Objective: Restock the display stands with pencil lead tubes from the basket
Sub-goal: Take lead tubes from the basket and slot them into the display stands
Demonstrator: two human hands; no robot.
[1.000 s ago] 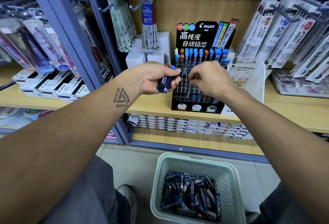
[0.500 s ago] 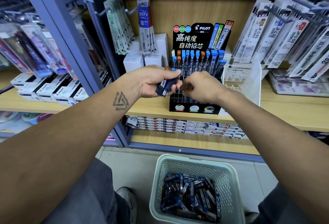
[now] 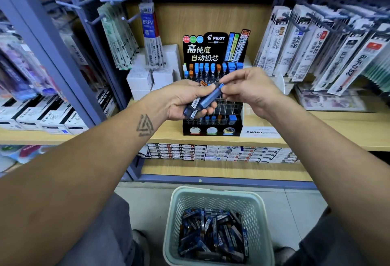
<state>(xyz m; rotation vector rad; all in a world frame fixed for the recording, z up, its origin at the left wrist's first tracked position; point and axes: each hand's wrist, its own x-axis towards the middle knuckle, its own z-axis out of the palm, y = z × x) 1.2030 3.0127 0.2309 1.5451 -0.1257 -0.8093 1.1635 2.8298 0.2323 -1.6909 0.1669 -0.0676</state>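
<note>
Pencil lead tubes (image 3: 198,105), a small bundle with blue bodies and white labels, sit in the left hand (image 3: 185,101), whose fingers curl round them just in front of the display stand (image 3: 213,88). One blue tube (image 3: 211,98) sticks up out of the bundle, and the right hand (image 3: 251,91) pinches its blue cap end between thumb and fingertips, the other fingers loosely bent. Both hands hover in front of the stand's clear middle slots, above the wooden shelf (image 3: 316,126) that the stand rests on. The stand's back rows hold upright tubes with blue and orange caps; a few more stand in its front row. Below the stand, on the floor, a pale green basket (image 3: 175,213) holds a loose heap of more tubes. Hanging refill packs (image 3: 312,39) flank the stand on its right.
</note>
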